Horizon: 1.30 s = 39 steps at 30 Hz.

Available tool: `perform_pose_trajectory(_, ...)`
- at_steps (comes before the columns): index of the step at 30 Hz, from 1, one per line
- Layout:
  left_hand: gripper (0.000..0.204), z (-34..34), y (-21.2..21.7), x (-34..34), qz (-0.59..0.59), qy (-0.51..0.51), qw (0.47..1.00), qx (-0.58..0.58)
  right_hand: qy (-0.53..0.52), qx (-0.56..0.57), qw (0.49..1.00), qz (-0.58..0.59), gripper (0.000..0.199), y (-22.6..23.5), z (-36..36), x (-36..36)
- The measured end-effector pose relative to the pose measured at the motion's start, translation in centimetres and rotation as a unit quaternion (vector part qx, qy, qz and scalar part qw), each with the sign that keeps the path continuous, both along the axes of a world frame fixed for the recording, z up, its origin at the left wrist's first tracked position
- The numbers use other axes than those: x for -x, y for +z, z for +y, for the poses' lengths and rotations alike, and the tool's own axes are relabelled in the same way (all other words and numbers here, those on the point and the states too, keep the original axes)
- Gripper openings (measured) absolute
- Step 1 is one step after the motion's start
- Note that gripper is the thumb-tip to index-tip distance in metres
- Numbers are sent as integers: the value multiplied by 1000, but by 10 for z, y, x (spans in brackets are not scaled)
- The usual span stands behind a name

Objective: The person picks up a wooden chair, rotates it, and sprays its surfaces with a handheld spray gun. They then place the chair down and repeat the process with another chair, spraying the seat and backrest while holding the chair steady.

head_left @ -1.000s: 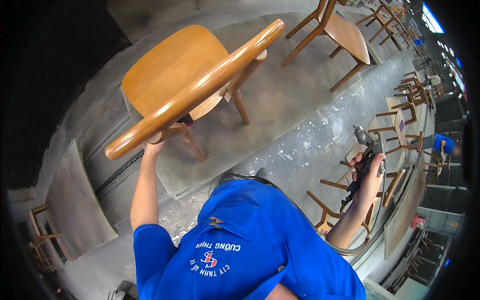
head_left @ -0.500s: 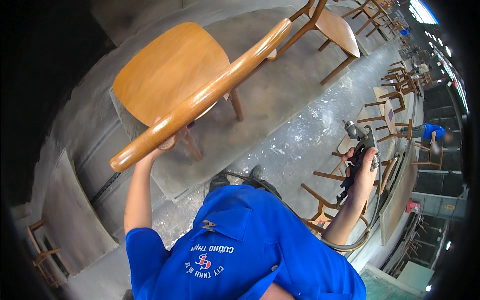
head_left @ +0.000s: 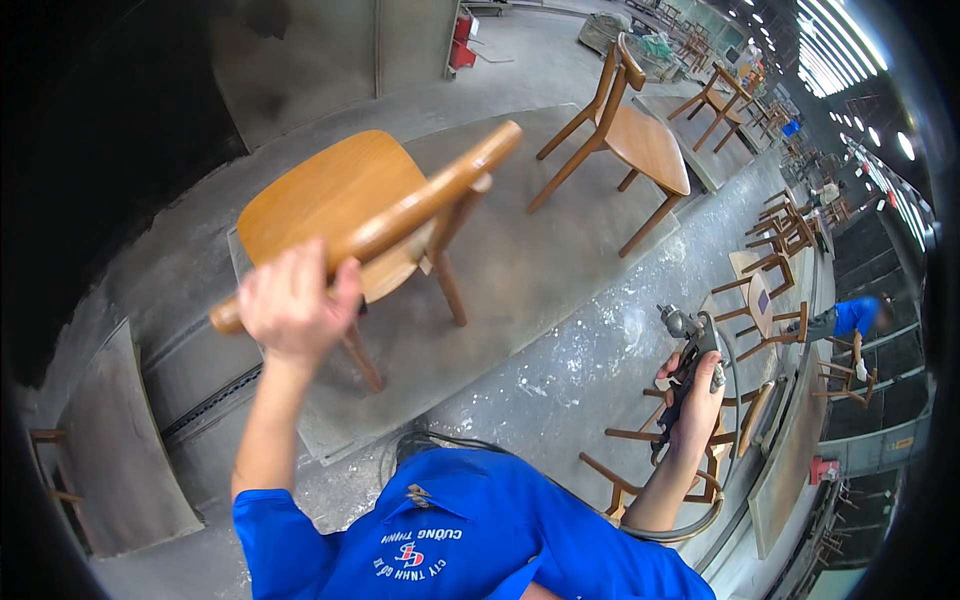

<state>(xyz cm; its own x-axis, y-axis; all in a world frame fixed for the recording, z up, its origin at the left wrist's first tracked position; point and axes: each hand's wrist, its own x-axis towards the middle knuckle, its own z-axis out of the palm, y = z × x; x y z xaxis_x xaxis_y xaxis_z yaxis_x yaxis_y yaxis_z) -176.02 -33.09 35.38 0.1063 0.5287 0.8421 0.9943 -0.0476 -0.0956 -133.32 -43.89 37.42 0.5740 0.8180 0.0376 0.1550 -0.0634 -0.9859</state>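
A brown wooden chair (head_left: 335,185) stands on a grey flat board, its back rail turned toward me. My left hand (head_left: 300,305) grips the left part of that rail, fingers over the top and thumb on the near side; motion blurs it a little. Off to the right, my right hand (head_left: 698,395) is wrapped round a dark spray gun (head_left: 690,365) with a metal nozzle end. A hose (head_left: 705,520) loops by my right forearm.
Another wooden chair (head_left: 640,145) stands farther back on the grey board (head_left: 520,270). Several chairs (head_left: 765,310) line the right side, where a person in blue (head_left: 855,316) bends among them. A grey panel (head_left: 125,450) lies at left. White-spotted floor (head_left: 560,370) runs between.
My left hand has gone from beneath the back rail to a grip over its top. The chair and rail sit differently as my view tilts up. The spray gun stays in my right hand.
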Motion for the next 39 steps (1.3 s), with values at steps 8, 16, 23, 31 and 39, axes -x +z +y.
perform_pose_trajectory(8,48,29,49,-12,27,44,996,73,79,-37,995,44,60,13,-36,-119)
perform_pose_trajectory(16,45,-53,4,-95,-2,62,994,88,185,-79,979,32,72,41,-68,-170)
perform_pose_trajectory(23,34,-165,2,-178,-45,-11,993,110,207,-167,962,56,86,72,-125,-147)
perform_pose_trajectory(31,7,-285,-41,-176,-346,-170,920,67,241,-145,959,-45,98,83,-201,-95)
perform_pose_trajectory(39,7,-327,-105,-220,-441,-289,849,43,258,-142,954,-64,83,75,-206,-90)
